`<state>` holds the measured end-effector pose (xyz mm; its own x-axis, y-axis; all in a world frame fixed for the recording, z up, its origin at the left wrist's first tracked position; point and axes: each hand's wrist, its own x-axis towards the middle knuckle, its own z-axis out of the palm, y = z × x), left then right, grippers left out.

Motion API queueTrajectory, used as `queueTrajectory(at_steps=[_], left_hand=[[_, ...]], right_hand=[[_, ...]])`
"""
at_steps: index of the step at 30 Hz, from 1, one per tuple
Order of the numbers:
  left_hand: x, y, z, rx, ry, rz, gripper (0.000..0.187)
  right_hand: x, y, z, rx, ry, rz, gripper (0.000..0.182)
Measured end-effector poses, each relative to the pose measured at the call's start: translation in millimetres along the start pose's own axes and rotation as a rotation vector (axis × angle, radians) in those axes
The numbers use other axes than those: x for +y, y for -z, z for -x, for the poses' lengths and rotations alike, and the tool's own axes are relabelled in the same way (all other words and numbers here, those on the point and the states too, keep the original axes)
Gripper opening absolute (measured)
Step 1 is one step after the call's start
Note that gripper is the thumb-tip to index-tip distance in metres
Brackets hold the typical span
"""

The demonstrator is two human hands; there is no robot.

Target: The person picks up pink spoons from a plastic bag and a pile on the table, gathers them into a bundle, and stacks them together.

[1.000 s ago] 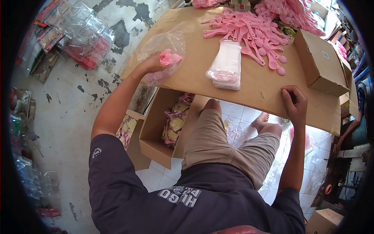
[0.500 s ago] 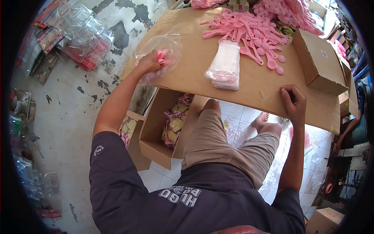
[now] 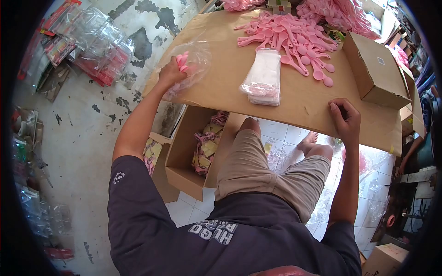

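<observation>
My left hand (image 3: 170, 73) is closed around some small pink plastic pieces (image 3: 183, 61) at the left end of the table. A clear plastic bag (image 3: 198, 60) lies spread around and beside that hand. Just what the pink pieces are is hidden by the fingers. My right hand (image 3: 346, 118) rests at the table's near edge on the right, fingers curled and nothing visible in them. Between the hands lies a stack of clear plastic sleeves (image 3: 263, 76). Behind it is a heap of pink plastic spoons (image 3: 294, 43).
An open cardboard box (image 3: 184, 172) holding pink and yellow packets (image 3: 205, 152) stands below the table's left edge. On the cardboard-covered table (image 3: 221, 50), another carton (image 3: 377, 69) sits at right. Pink bagged goods (image 3: 338, 16) pile up at the back. Plastic packaging (image 3: 99, 46) litters the floor at left.
My left hand has shifted slightly left, and the pink pieces in it have tilted more upright. The clear bag has sunk lower. My right hand is nearly unmoved.
</observation>
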<state>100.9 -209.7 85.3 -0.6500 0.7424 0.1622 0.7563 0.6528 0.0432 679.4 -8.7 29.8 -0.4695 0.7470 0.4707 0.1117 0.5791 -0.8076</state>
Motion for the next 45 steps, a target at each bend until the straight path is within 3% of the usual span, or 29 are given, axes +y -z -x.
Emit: queueTrajectory(at_steps=[5,8,11,15,17,20,27,30,32,36,38,45], left_hand=[[-26,-5,-22,0.256,0.053,0.236,0.065],[-30,-5,-29,0.409,0.126,0.661,0.041],[-38,-5,-33,0.568,-0.029,0.723,0.036],[-59,-13,-49,0.639,-0.054,0.709,0.027],[-54,-1,-38,0.649,-0.040,0.440,0.017],[-43,7,-26,0.679,-0.093,0.466,0.013],[-56,4,-27,0.640,-0.037,0.510,0.020],[-51,8,-21,0.628,-0.108,0.638,0.018],[-53,8,-23,0.583,-0.068,0.893,0.023],[-54,13,-26,0.597,-0.086,0.907,0.024],[-51,20,-29,0.705,-0.058,1.216,0.029],[-64,31,-54,0.825,-0.041,1.616,0.036]], right_hand=[[3,-1,0,0.000,-0.009,0.003,0.015],[1,1,0,-0.037,-0.031,0.016,0.014],[1,-2,-1,0.011,0.004,0.003,0.015],[0,-1,-1,-0.002,-0.021,0.014,0.014],[2,-1,-1,0.001,0.001,0.020,0.014],[2,-2,-1,0.001,0.005,0.027,0.015],[-1,-2,-1,-0.005,0.005,0.039,0.015],[-1,-2,0,0.001,0.011,0.032,0.015],[-1,-2,-1,0.003,0.031,0.036,0.015],[2,-1,0,0.002,0.012,0.028,0.015],[3,-1,0,-0.001,0.017,0.031,0.015],[1,-2,0,0.010,0.026,0.016,0.015]])
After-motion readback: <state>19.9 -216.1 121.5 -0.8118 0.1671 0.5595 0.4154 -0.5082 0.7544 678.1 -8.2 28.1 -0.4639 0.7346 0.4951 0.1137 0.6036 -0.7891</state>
